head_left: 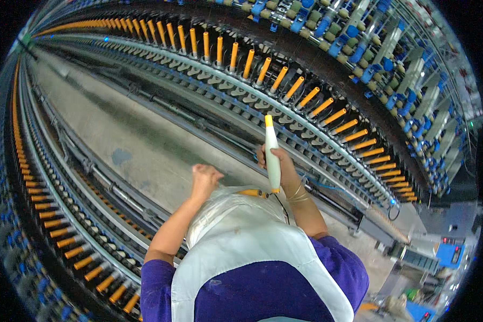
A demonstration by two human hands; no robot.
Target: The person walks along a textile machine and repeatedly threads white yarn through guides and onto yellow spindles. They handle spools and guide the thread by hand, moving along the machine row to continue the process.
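My right hand (280,161) is wrapped round a yarn bobbin (272,155), which stands nearly upright in front of me. White yarn fills its tapered body, and orange tube ends show at its top and foot. Bands circle my right wrist. To the left, my left hand (205,180) is raised over the aisle with its fingers curled together; whatever they may hold is too small to make out. Between my forearms bulges a whitish apron pouch (214,212). A yellow-orange piece with a dark end (250,192) lies across the top of it, and a dark cord hangs beside it.
A long spinning frame (263,99) with a row of bare orange tubes (295,87) runs across ahead and to the right. Another machine row with orange tubes (67,242) curves along the left. The grey aisle floor (121,126) lies between them. Blue-panelled equipment (448,254) stands at right.
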